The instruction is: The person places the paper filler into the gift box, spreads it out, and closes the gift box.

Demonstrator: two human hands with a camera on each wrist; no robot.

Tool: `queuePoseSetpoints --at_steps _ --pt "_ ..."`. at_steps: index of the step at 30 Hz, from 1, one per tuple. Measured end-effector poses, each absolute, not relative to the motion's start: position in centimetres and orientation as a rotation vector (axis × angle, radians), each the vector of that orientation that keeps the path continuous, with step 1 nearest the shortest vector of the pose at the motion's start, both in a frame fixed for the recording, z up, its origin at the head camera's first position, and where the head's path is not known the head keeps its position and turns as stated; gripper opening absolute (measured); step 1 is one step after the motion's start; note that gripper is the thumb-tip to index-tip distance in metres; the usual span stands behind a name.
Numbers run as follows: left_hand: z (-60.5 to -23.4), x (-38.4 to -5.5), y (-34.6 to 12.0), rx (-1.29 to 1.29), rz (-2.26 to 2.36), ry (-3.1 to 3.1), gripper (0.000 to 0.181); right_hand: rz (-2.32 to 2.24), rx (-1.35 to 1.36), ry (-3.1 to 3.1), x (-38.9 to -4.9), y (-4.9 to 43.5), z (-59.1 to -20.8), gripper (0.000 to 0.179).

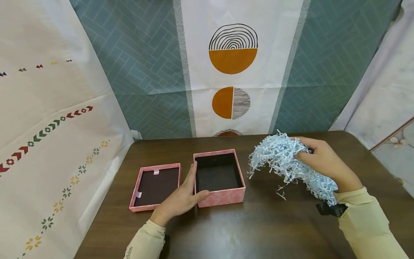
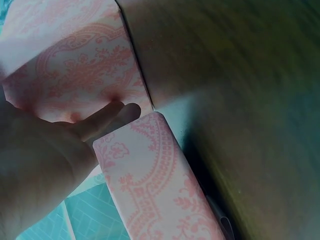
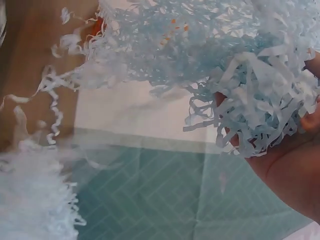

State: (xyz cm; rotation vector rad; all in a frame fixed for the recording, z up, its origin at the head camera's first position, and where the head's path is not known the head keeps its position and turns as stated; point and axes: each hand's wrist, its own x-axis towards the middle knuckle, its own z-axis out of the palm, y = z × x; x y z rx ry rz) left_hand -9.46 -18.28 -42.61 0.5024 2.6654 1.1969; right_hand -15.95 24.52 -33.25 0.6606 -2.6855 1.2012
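Note:
A pink patterned box [image 1: 223,197] with a dark inside stands on the table, its top uncovered. My left hand [image 1: 181,199] lies along its left side, fingers straight and thumb extended toward the near corner. In the left wrist view, the fingers touch the box's floral panel [image 2: 80,65]. To the left lies a matching shallow lid [image 1: 155,189], inner side up, with small ribbon tabs. My right hand [image 1: 326,163] grips a big tangled bunch of pale blue shredded paper [image 1: 278,154] above the table, right of the box. Loose strands trail below it, and part hangs down near the wrist.
The dark wooden table [image 1: 226,230] ends at a patterned curtain [image 1: 152,72] behind it. White embroidered cloth [image 1: 58,144] hangs at the left, and pale fabric [image 1: 381,100] at the right.

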Motion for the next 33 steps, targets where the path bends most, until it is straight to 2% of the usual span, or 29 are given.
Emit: queuePoseSetpoints --at_steps 11,18,25,33 --pt "-42.4 -9.4 -18.2 0.462 1.173 2.682 0.107 1.3 0.659 -2.553 -16.2 23.7 -31.3 0.041" --pt "-42.5 -9.5 -18.2 0.452 1.18 2.673 0.108 1.377 0.616 -2.445 -16.2 22.7 -29.7 0.049" --pt "-42.3 -9.5 -18.1 0.441 1.197 2.659 0.108 1.462 0.598 -2.268 -16.5 21.1 -27.8 0.049" --pt "-42.4 -9.4 -18.1 0.441 1.203 2.659 0.109 1.761 0.716 -1.969 -16.6 18.3 -25.4 0.042"
